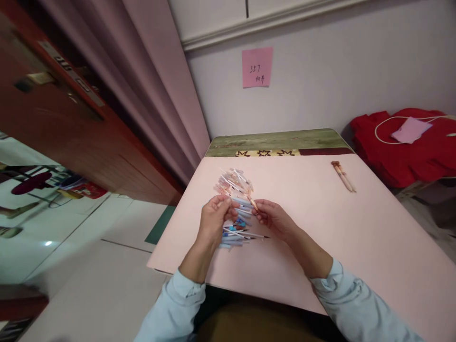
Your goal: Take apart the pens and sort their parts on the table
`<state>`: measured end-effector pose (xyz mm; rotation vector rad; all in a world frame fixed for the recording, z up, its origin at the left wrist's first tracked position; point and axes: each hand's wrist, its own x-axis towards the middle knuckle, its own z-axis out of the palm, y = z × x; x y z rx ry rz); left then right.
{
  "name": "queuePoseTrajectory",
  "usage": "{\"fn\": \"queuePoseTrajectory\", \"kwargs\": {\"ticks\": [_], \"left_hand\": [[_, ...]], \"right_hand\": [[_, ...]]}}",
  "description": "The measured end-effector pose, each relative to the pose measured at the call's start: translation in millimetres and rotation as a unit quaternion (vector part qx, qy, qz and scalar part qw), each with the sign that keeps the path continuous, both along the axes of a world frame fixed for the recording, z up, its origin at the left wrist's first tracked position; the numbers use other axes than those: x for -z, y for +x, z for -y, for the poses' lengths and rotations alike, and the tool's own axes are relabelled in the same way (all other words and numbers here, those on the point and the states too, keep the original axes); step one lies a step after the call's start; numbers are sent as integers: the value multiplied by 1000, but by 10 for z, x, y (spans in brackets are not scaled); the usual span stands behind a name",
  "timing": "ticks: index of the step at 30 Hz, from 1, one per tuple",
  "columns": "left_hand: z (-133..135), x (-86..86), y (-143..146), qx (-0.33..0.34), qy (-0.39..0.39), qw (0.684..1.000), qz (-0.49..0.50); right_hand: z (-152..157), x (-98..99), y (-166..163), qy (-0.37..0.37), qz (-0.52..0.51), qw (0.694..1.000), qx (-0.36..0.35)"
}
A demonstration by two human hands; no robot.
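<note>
Above a pile of pen parts, my left hand has its thumb and fingertips pinched together; what they hold, if anything, is too small to make out. In the fingertips of my right hand is a small orange-brown pen part, slanting up to the left. Beneath and between the hands lie light blue pen barrels, thin white refills with dark tips and small bright blue pieces. Behind them is a heap of clear and pinkish pen parts.
Two pens with brown tops lie at the right on the pink-covered table. A red cloth with a white cable sits beyond the table's right edge. To the left are a wooden door and a curtain.
</note>
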<state>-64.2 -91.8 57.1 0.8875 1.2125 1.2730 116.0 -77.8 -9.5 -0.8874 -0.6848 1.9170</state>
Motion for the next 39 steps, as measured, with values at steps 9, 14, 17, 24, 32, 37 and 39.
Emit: {"fn": "queuePoseTrajectory", "kwargs": {"ticks": [9,14,17,24,32,37,39], "left_hand": [[-127,128,90,-107,-48,978,171],[-96,200,180,-100,-21,986,131],[-78,210,187,-74,18,993,91],[-13,234,97,-77,29,997,0],[36,231,83,-44,8,999,3],[35,187,93,-29,14,999,-24],[33,166,93,-27,17,998,-46]], "right_hand": [[57,29,-49,73,40,996,-44],[88,18,-55,89,47,993,-69],[81,4,-43,78,46,994,-53],[53,-21,-24,83,60,995,-17],[47,42,-33,97,86,991,-26],[45,46,-37,106,81,991,-28],[46,42,-39,107,80,991,-27]]}}
